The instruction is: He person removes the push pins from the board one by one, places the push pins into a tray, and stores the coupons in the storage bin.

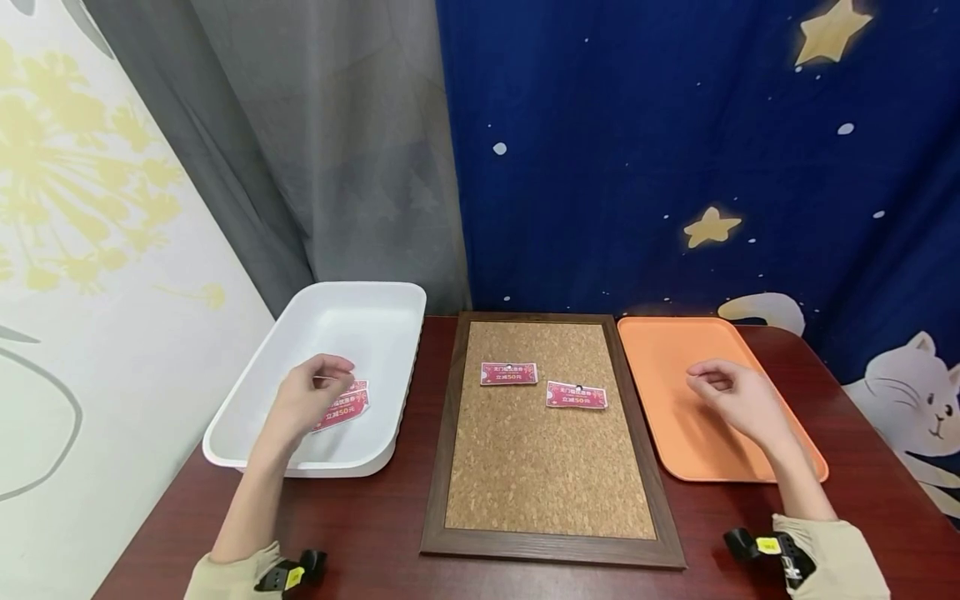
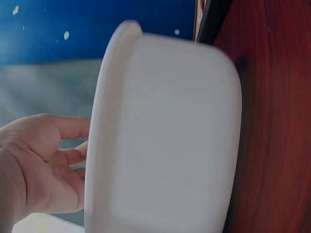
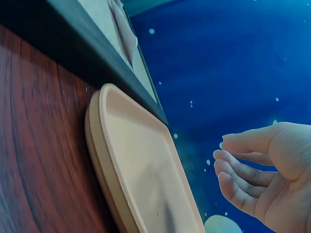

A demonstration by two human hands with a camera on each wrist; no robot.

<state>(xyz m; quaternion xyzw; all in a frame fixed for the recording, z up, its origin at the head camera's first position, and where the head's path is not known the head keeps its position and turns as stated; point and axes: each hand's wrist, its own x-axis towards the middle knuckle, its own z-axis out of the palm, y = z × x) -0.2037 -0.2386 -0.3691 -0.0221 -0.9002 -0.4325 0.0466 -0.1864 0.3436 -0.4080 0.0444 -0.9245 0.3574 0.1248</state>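
Over the white plastic bin [image 1: 408, 350], my left hand [image 1: 311, 396] hovers with loosely bent fingers above red paper coupons [image 1: 348, 408]. The left wrist view hides its fingertips behind the bin's rim [image 2: 97, 145], and no grasped thing shows. My right hand [image 1: 738, 400] hangs over the orange tray [image 1: 675, 350], fingers loosely curled; the right wrist view shows nothing in its grasp [image 3: 267, 174]. Between the hands lies a framed corkboard [image 1: 547, 475]. On it are a left coupon [image 1: 510, 375] and a slightly lower right coupon [image 1: 576, 398], each with a small dark pin near its top edge.
Everything stands on a dark red wooden table [image 1: 375, 533]. Behind it hang a grey curtain [image 1: 360, 167] and a blue starry curtain [image 1: 600, 167]. A white patterned wall [image 1: 90, 350] borders the left side. The corkboard's brown frame [image 1: 555, 548] lies between bin and tray.
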